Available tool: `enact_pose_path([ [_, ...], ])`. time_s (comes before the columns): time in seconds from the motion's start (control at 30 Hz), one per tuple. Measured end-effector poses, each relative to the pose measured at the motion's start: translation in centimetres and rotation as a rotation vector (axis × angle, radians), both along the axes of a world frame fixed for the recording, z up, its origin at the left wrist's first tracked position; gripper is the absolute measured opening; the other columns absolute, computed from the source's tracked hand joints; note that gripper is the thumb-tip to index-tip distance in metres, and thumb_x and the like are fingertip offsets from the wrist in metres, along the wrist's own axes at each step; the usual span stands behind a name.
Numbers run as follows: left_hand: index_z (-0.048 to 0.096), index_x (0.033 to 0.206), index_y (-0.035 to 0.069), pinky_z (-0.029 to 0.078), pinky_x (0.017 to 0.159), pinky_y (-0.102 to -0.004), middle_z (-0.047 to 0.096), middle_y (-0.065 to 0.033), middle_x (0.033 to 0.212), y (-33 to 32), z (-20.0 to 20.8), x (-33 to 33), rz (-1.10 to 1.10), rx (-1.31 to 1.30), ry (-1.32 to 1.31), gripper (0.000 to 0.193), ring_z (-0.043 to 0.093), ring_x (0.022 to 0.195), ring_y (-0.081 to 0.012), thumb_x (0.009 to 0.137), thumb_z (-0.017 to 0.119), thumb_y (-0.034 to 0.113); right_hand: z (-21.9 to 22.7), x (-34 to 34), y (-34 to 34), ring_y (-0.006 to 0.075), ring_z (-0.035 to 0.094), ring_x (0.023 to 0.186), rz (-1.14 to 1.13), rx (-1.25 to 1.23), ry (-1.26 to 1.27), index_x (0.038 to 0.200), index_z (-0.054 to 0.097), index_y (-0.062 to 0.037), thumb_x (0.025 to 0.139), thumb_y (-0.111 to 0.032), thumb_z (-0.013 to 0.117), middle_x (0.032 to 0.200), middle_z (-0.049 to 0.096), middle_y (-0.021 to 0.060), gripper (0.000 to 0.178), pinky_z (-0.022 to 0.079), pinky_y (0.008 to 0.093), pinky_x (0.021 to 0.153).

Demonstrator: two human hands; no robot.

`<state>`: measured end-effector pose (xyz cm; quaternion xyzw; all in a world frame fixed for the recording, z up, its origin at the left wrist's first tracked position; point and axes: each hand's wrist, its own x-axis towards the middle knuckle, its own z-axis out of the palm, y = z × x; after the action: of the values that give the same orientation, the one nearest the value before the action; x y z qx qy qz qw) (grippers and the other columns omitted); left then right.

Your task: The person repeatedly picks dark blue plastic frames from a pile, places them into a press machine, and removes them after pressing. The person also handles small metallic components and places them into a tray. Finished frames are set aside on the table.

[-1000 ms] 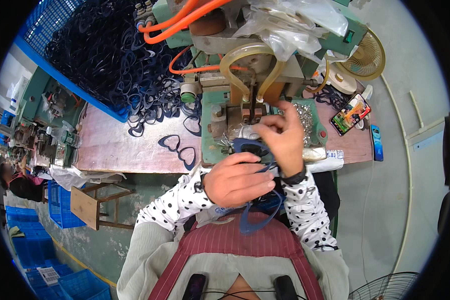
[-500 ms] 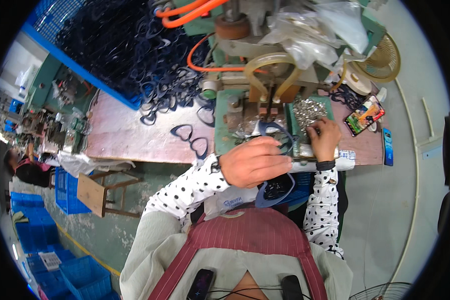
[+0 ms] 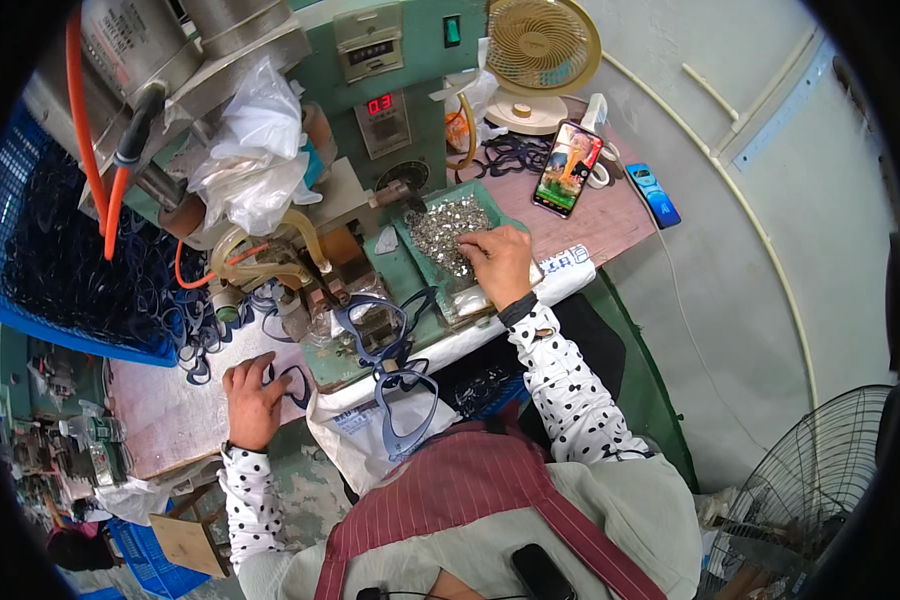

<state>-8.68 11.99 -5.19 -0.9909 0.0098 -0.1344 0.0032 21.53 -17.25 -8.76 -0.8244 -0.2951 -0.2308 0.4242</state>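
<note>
Small factory workstation for eyeglass-frame assembly. A green bench-mounted machine [image 3: 370, 130] with orange hoses [image 3: 90, 120] and a red digital readout stands beyond the fingers. A tray of small metal parts [image 3: 440, 225] lies under the right fingertips [image 3: 470, 245]; dark frames fill a blue crate [image 3: 60, 270] beyond the left fingers [image 3: 260, 372]. Fans and a phone stand nearby.

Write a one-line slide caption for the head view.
Right hand in a tray of small metal parts, left hand on a dark eyeglass frame beside a green machine.
</note>
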Motion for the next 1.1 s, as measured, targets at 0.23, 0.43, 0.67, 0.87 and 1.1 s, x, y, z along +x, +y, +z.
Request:
enact_pose_path([
  [0.23, 0.062, 0.091, 0.008, 0.041, 0.093, -0.0431, 0.058, -0.0144, 0.119, 5.9, -6.5, -2.6, 0.241, -0.487, 0.054, 0.020, 0.054, 0.109, -0.0336, 0.073, 0.063, -0.002, -0.6, 0.3, 0.0, 0.0255, 0.058, 0.076, -0.091, -0.041, -0.012, 0.085, 0.066, -0.0120, 0.080, -0.013, 0.069, 0.077, 0.065, 0.0035, 0.006, 0.039, 0.0400, 0.080],
  [0.43, 0.045, 0.111, 0.005, 0.047, 0.075, -0.0260, 0.054, -0.0032, 0.092, 5.3, -6.5, -1.4, 0.393, -1.343, -0.434, 0.015, 0.055, 0.079, -0.0119, 0.096, 0.051, 0.005, 0.1, 0.2, 0.7, 0.0259, 0.059, 0.076, -0.042, 0.026, -0.022, 0.082, 0.067, -0.0140, 0.078, -0.011, 0.070, 0.070, 0.062, 0.0037, 0.006, 0.038, 0.0412, 0.076],
  [0.67, 0.063, 0.104, 0.005, 0.043, 0.088, -0.0404, 0.067, -0.0092, 0.101, -6.7, 4.2, 4.9, 0.103, -0.405, -0.649, 0.034, 0.061, 0.089, -0.0262, 0.071, 0.058, -0.006, 6.3, -3.7, 3.3, 0.0160, 0.063, 0.074, 0.278, 0.244, 0.410, 0.092, 0.073, -0.0030, 0.079, -0.002, 0.068, 0.084, 0.071, 0.0063, 0.014, 0.049, 0.0282, 0.068],
  [0.87, 0.066, 0.108, 0.009, 0.045, 0.092, -0.0400, 0.069, -0.0040, 0.102, -12.3, 6.8, 7.7, -0.277, -0.185, -0.636, 0.033, 0.064, 0.089, -0.0185, 0.074, 0.067, 0.008, 10.5, -8.0, 4.6, 0.0070, 0.046, 0.060, 0.493, 0.226, 0.481, 0.094, 0.074, -0.0078, 0.071, -0.007, 0.076, 0.079, 0.068, 0.0026, 0.023, 0.039, 0.0227, 0.054],
  [1.1, 0.065, 0.109, 0.004, 0.050, 0.086, -0.0411, 0.069, -0.0087, 0.098, -12.5, 5.4, 8.6, -0.409, -0.341, -0.665, 0.036, 0.063, 0.082, -0.0231, 0.074, 0.070, 0.006, 10.5, -8.4, 5.6, 0.0037, 0.043, 0.051, 0.498, 0.237, 0.619, 0.102, 0.062, -0.0039, 0.070, -0.007, 0.076, 0.077, 0.071, 0.0038, 0.035, 0.036, 0.0228, 0.048],
])
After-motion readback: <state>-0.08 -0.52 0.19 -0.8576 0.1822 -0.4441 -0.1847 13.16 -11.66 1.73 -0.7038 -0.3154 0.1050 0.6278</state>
